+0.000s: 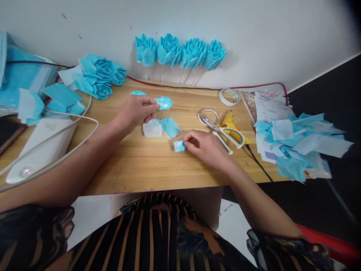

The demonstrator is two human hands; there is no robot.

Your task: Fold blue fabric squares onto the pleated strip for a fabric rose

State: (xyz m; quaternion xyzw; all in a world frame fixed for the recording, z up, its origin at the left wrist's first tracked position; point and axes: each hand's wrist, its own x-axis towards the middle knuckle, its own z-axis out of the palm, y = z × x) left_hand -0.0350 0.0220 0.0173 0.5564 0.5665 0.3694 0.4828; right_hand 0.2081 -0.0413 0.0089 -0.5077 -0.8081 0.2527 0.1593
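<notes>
Wooden tabletop (126, 167) underneath, the right grip (205, 147) pinches a small blue piece (178, 146), the left grip (134, 111) a blue petal (165, 102). Between them lie a white square (152, 130) and blue rectangle (170, 128); scissors (216, 128) sit just beyond the right grip.

Scissors (214, 128) and glue gun (229, 119) mark a craft desk (126, 165).

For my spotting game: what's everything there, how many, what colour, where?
Table: one, light brown, centre
Stemmed flowers: four, blue, against wall
Flower bunch: one, blue, left
Squares: two, blue and white, centre
Tape roll: one, white, right
Ring: one, silvery, right
Scissors: one, white-handled, right
Glue gun: one, yellow, beside scissors
Scraps: many, blue, white, right
Device: one, white, left
Package: one, blue, far left
Cables: several, white, black, red, around table
Left hand: one, pinching blue petal
Right hand: one, holding blue piece
</notes>
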